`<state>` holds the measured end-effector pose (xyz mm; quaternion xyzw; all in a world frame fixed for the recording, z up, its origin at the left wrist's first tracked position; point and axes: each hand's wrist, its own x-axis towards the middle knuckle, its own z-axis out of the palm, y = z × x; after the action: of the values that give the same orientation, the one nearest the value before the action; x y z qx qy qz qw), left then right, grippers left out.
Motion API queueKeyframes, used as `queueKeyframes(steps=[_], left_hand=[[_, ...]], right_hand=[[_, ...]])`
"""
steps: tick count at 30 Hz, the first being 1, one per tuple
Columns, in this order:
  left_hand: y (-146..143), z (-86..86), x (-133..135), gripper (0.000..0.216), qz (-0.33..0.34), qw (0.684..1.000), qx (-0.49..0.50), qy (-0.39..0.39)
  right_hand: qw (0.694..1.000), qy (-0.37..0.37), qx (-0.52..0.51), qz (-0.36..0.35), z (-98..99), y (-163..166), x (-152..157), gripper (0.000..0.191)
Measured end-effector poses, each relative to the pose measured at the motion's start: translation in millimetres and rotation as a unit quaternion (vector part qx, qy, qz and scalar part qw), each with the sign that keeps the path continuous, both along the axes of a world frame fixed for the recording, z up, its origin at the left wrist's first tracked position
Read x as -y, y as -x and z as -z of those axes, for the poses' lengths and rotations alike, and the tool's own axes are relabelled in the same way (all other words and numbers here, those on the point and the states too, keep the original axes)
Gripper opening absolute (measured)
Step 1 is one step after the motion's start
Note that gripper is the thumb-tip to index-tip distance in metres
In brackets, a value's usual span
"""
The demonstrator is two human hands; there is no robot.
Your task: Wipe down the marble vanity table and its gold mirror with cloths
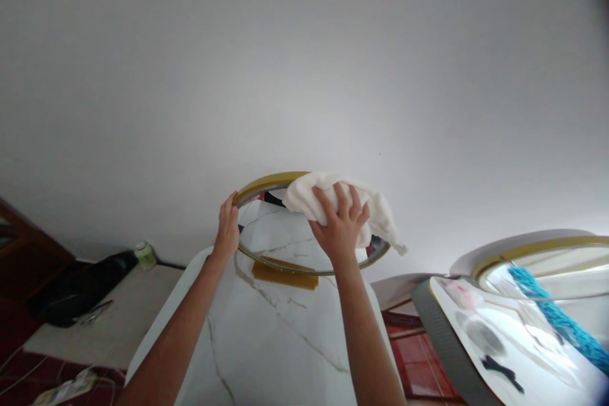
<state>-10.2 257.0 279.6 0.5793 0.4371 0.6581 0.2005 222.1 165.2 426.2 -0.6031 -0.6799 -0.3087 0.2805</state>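
A round gold-rimmed mirror (278, 235) stands on a gold base (284, 273) on a white marble-patterned tabletop (271, 342), close to the wall. My left hand (227, 228) is closed around the mirror's left edge. On the upper right of the mirror, my right hand (339, 219) presses a bunched white cloth (383, 219), its fingers spread and bent over the fabric. The cloth hangs over the top rim and hides that part of the glass and frame. Dark and red reflections show in the uncovered glass.
To the right, a second table (457, 330) carries another gold-rimmed mirror (561, 247), a black object (503, 373) and a fluffy blue item (561, 317). At left, a low surface (104, 336) bears a green-labelled container (145, 255) and a black bag-like object (85, 288). Cables lie lower left.
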Motion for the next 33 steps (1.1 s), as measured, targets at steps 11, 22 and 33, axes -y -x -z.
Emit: queueKeyframes(steps=[11, 22, 33], left_hand=[[15.4, -2.9, 4.1, 0.052, 0.091, 0.994, 0.054, 0.026], [21.3, -0.5, 3.4, 0.050, 0.106, 0.994, 0.023, 0.011], [21.1, -3.1, 5.9, 0.050, 0.111, 0.992, 0.051, 0.016]], right_hand=[[0.983, 0.124, 0.080, -0.111, 43.5, 91.9, -27.4, 0.062], [0.982, 0.145, 0.093, -0.079, 80.2, 99.1, -16.1, 0.069], [0.987, 0.141, 0.061, -0.040, 60.6, 113.7, -15.3, 0.072]])
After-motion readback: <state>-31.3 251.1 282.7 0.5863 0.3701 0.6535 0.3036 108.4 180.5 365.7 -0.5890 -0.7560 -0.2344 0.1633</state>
